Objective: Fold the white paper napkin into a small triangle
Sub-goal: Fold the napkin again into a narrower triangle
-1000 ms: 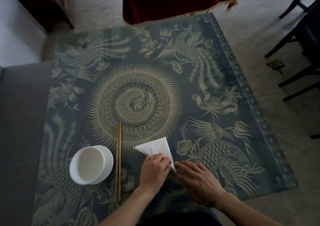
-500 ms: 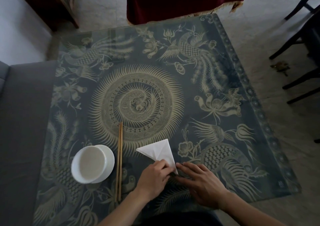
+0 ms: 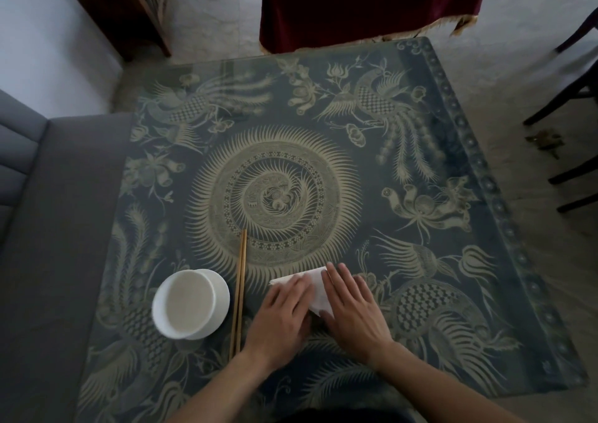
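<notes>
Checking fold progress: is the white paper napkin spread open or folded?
Folded: white paper napkin shows a small patch between left hand and right hand.

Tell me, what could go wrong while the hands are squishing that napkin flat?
The napkin lies mostly hidden under the left hand and right hand, so a crooked crease might get pressed in unnoticed. Thin paper could also tear if rubbed hard. The chopsticks lie close beside the left hand, so a sideways slide might knock them toward the white bowl.
</notes>
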The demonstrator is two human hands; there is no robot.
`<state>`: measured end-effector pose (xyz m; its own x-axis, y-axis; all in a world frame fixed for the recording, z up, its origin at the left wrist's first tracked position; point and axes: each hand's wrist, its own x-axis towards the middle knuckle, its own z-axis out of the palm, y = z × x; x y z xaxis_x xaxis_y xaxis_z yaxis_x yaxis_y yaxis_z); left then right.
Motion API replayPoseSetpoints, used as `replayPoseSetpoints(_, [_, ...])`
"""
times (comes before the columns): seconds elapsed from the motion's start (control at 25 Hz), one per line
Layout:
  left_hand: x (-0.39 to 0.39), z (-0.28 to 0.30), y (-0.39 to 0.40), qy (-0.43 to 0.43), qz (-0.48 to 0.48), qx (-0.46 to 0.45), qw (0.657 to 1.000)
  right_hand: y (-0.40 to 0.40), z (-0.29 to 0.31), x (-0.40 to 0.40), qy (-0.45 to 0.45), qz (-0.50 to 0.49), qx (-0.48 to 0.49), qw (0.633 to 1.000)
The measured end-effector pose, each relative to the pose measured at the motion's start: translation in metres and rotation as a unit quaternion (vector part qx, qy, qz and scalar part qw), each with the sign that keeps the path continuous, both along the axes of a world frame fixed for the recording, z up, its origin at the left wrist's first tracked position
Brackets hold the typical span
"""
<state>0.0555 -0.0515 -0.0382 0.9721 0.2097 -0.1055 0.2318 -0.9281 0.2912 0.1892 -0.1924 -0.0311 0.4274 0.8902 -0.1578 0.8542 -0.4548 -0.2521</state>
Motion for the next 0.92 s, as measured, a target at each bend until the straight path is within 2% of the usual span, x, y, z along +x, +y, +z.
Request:
replayPoseSetpoints(0.32, [-0.011,-0.010,0.011,0.123,0.000,0.036,0.992,0.004,-0.023,-0.001,-0.006,0.017,-0.049,0.999])
replayPoseSetpoints(0.52, [-0.031,-0.009,0.021,0.156,0.067,0.041,0.985,0.003,-0.027,0.000,0.011,0.003,-0.065,0.998])
replayPoseSetpoints(0.6, [-0.027,-0.005,0.018,0.137,0.096,0.027,0.986,0.003,-0.028,0.001,0.014,-0.004,-0.072,0.997])
replayPoseSetpoints(0.68, [-0.008,0.000,0.011,0.116,0.048,0.008,0.992,0.002,-0.027,0.002,0.017,-0.003,-0.085,0.996])
replayPoseSetpoints(0.8, [0.022,0.001,-0.001,0.118,-0.042,0.031,0.992,0.001,-0.023,-0.001,-0.001,0.006,-0.098,0.995])
replayPoseSetpoints(0.92, [0.032,-0.004,0.000,0.162,-0.046,0.045,0.985,0.002,-0.020,-0.001,0.009,-0.016,-0.105,0.994])
